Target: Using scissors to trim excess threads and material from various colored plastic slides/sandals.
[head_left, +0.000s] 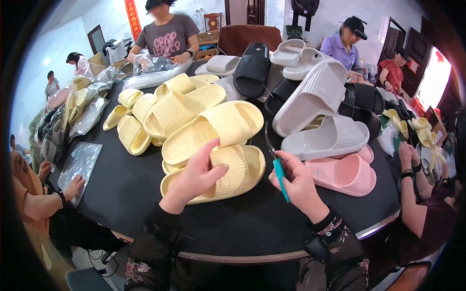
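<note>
Over the two nearest yellow slide sandals my left hand [194,177] lies with thumb and forefinger stretched apart. It rests across the edge of the lower yellow slide [238,169], and its forefinger reaches onto the upper yellow slide [233,119]. Its other fingers are mostly hidden. In my right hand [301,182] is a slim teal-handled tool [280,179] with a thin dark tip pointing away from me; the exact kind is unclear. Just right of that hand sits a pink slide [342,174], with a light grey slide [327,137] behind it.
More yellow slides [133,136], a black slide [251,70] and grey slides [313,97] are heaped across the black table [242,228]. A clear plastic bag [80,165] lies at the left beside a co-worker's hand [74,188]. Other people stand around the table.
</note>
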`<state>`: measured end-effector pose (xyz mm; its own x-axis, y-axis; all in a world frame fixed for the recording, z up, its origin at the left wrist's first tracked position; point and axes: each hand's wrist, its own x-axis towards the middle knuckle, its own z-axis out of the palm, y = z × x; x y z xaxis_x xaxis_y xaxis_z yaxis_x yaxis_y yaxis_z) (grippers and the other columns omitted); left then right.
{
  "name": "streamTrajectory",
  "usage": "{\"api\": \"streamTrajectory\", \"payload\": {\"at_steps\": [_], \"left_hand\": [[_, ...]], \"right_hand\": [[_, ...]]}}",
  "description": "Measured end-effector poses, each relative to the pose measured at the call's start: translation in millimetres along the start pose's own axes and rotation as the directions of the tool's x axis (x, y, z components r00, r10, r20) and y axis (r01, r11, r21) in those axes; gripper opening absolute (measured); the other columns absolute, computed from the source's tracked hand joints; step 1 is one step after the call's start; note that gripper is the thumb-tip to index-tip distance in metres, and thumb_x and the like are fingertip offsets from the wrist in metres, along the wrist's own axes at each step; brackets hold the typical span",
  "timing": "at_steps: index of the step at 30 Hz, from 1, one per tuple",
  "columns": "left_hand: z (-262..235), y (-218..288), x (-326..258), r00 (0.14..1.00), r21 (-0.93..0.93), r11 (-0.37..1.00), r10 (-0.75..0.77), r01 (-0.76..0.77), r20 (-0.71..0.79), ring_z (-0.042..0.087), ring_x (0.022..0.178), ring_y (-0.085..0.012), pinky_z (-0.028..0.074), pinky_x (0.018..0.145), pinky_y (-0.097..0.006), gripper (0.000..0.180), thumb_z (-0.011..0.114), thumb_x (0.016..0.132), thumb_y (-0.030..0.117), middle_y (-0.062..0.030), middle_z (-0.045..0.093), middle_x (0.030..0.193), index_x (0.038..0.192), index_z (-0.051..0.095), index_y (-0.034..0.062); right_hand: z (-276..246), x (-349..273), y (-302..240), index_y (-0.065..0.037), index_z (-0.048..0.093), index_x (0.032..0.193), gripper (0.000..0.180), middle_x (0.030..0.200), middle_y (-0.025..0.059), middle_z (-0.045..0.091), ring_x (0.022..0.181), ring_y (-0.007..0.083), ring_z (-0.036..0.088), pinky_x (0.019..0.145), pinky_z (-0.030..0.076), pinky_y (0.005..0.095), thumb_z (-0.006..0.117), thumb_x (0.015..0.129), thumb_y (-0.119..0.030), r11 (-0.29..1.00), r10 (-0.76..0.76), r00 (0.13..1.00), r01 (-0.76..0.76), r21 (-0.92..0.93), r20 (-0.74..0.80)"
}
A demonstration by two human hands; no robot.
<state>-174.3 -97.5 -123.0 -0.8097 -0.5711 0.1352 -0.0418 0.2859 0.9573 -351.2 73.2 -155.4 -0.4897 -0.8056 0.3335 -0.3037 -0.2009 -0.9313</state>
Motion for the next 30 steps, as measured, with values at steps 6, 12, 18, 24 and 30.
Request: {"api": "streamTrajectory", "payload": {"at_steps": [6, 12, 18, 24, 30], "left_hand": [[4.8, 7.9, 2.4, 0.997, 0.034, 0.998, 0.057, -0.055, -0.052, 0.054, 0.078, -0.0062, 0.045, 0.065, -0.021, 0.054, 0.06, 0.081, 0.004, -0.0043, 0.059, 0.096, 0.13, 0.041, -0.0042], [12.4, 55.7, 8.7, 0.986, -0.142, 0.978, 0.143, -0.155, -0.091, 0.056, 0.104, -0.0153, 0.045, 0.089, -0.027, 0.059, 0.054, 0.082, -0.005, -0.0127, 0.055, 0.118, 0.136, 0.031, -0.0072], [69.8, 110.8, 47.3, 0.982, -0.196, 0.966, 0.182, -0.171, 0.042, 0.058, 0.101, -0.0151, 0.046, 0.085, -0.027, 0.059, 0.053, 0.082, -0.002, -0.0124, 0.057, 0.116, 0.137, 0.032, -0.0062], [163.7, 146.0, 89.1, 0.922, -0.465, 0.883, 0.231, -0.065, 0.31, 0.059, 0.093, -0.0148, 0.047, 0.081, -0.027, 0.059, 0.059, 0.081, 0.003, -0.0126, 0.06, 0.105, 0.135, 0.035, -0.0043], [238.9, 121.0, 114.7, 0.896, -0.133, 0.988, 0.127, -0.078, 0.425, 0.059, 0.085, -0.0147, 0.048, 0.069, -0.028, 0.064, 0.062, 0.079, 0.013, -0.0132, 0.06, 0.095, 0.134, 0.034, -0.0061]], "right_hand": [[-15.6, 8.4, 4.3, 0.002, 0.044, 0.127, 0.054, 0.076, 0.0046, 0.053, 0.06, 0.0091, 0.054, 0.042, 0.04, 0.0198, 0.066, 0.081, -0.013, 0.941, 0.277, 0.951, -0.239, 0.24, -0.137], [-18.1, 15.0, 9.4, 0.007, 0.049, 0.122, 0.053, 0.079, 0.0057, 0.059, 0.058, 0.0105, 0.055, 0.038, 0.04, 0.0225, 0.066, 0.08, -0.021, 0.861, 0.397, 0.917, -0.39, 0.327, 0.048], [-22.2, 11.5, 17.9, 0.001, 0.055, 0.115, 0.044, 0.078, 0.0056, 0.06, 0.055, 0.0094, 0.053, 0.034, 0.037, 0.0226, 0.066, 0.079, -0.022, 0.848, 0.428, 0.897, -0.44, 0.294, 0.108], [-22.2, 6.6, 3.2, -0.007, 0.058, 0.087, 0.016, 0.068, -0.0014, 0.055, 0.051, 0.0051, 0.048, 0.034, 0.036, 0.0191, 0.063, 0.08, -0.021, 0.887, 0.369, 0.898, -0.417, 0.199, 0.238], [14.0, 17.2, 42.8, -0.003, 0.05, 0.124, 0.049, 0.122, 0.0094, 0.054, 0.114, 0.0168, 0.048, 0.099, 0.037, 0.0316, 0.067, 0.083, -0.021, 0.84, 0.076, 0.978, -0.169, 0.516, 0.196]]}}
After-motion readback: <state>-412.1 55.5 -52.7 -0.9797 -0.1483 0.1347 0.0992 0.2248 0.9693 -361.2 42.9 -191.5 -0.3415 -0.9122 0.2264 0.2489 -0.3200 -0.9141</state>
